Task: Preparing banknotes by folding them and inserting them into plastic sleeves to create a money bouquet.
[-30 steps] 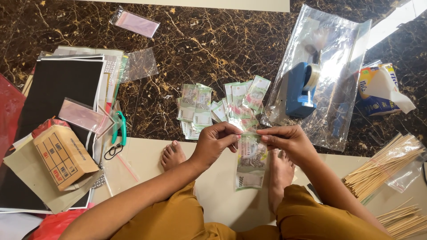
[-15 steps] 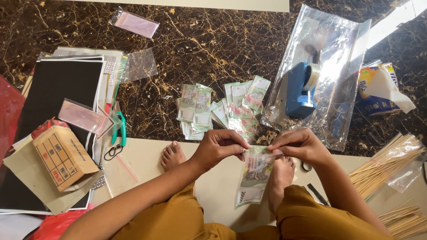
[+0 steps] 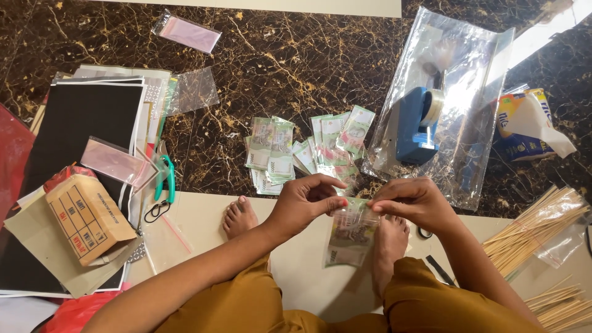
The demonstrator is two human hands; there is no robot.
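Note:
My left hand (image 3: 306,200) and my right hand (image 3: 412,203) pinch the top edge of a small clear plastic sleeve (image 3: 349,233) with a green banknote inside. The sleeve hangs down between my two bare feet. Just beyond my hands, several more green banknotes (image 3: 308,151) lie fanned out on the dark marble floor.
A blue tape dispenser (image 3: 418,126) rests on a large clear plastic sheet (image 3: 459,74). Black card sheets (image 3: 80,123), a brown box (image 3: 86,216), green scissors (image 3: 164,179) and clear sleeves (image 3: 188,32) lie left. Bundles of wooden skewers (image 3: 536,231) and a tissue pack (image 3: 524,126) lie right.
My hands dropped a little toward me with the sleeve. The sleeve swung to hang at a slant, and the pinch on its top edge tightened.

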